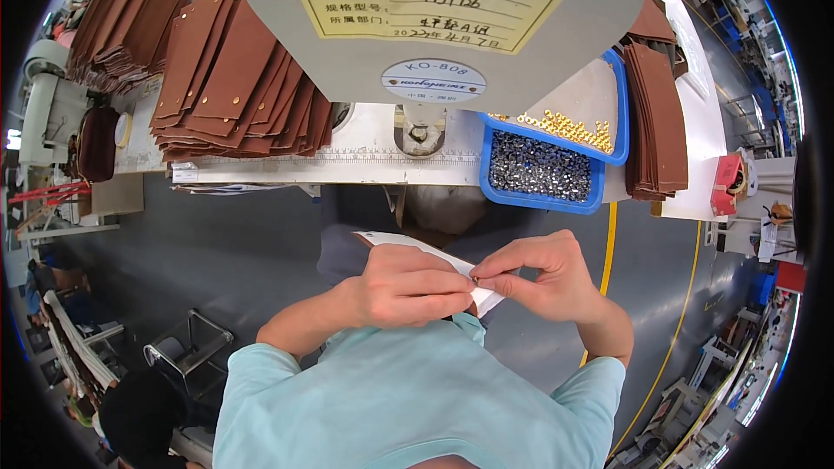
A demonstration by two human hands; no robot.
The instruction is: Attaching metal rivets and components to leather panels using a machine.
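Observation:
My left hand (415,287) is closed around a flat leather panel (401,244), held low in front of my chest. White side up, the panel shows a thin brown edge and a small dark spot near its far left corner. At its near right end, my right hand (549,274) pinches a tiny metal piece (474,280) between thumb and forefinger, against the panel. Its exact form is too small to make out. The left fingers cover much of the panel's middle.
A grey machine head (347,61) hangs over the white bench (365,165). Brown panels with brass studs (228,91) are stacked at left, more brown panels (653,122) at right. One blue tray (621,100) holds gold-coloured fasteners; another (530,198) holds dark silvery ones.

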